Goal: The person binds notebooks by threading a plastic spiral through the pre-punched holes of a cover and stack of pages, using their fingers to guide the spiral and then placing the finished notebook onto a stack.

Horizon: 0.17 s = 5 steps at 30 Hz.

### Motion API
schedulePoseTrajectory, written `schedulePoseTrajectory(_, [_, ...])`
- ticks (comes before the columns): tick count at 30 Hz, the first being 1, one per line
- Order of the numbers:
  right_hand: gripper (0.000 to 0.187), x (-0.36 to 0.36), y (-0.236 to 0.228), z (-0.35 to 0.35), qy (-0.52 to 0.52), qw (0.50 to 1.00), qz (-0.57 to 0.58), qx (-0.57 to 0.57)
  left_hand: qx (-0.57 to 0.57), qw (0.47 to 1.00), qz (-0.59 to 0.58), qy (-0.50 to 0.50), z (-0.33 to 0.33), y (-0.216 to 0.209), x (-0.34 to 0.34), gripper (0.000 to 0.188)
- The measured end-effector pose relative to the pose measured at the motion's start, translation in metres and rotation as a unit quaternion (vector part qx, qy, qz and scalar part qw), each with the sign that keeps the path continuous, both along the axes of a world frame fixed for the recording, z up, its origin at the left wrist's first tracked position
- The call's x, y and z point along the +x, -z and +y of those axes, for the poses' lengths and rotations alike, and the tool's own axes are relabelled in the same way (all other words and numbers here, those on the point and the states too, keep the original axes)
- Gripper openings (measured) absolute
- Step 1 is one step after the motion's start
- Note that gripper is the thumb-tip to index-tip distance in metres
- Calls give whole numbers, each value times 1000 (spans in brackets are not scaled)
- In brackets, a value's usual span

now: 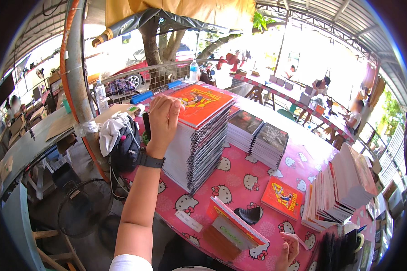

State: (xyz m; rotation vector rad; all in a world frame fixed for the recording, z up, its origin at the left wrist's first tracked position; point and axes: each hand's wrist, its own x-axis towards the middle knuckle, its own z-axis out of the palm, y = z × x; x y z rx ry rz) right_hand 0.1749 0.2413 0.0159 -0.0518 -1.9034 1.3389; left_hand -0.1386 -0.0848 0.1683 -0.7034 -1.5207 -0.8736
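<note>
Right hand, fingers curled loosely on nothing, rests near the tall spiral-notebook stack; left hand, fingertips pinched, presses its top corner. Likely heavy, slippery-covered; best gripped at the wire-bound edges.

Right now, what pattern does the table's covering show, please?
Pink plastic tablecloth with white cartoon cat faces, head view.

A tall stack of spiral notebooks stands at the table's left edge, two lower stacks just right of it. A single notebook lies between these and the fanned pile at the right edge. An open notebook lies at the near edge.
</note>
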Motion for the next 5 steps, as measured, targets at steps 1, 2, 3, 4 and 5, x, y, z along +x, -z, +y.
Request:
schedulePoseTrajectory(1, [38,4,0,5,-1,999,-36,-5,2,1000,-1,3,2,2,-1,27])
schedulePoseTrajectory(2, [40,8,-1,8,-2,997,-71,-11,18,1000,-14,-4,4,5,-2,30])
schedulePoseTrajectory(3, [43,12,-4,11,-5,994,-107,-17,34,999,-27,-11,4,7,-1,33])
schedulePoseTrajectory(4, [46,17,-8,12,-5,990,-142,-23,56,998,-29,-14,6,8,-2,34])
schedulePoseTrajectory(5, [46,18,-9,12,-2,990,-142,-21,57,998,-29,-12,7,9,-3,34])
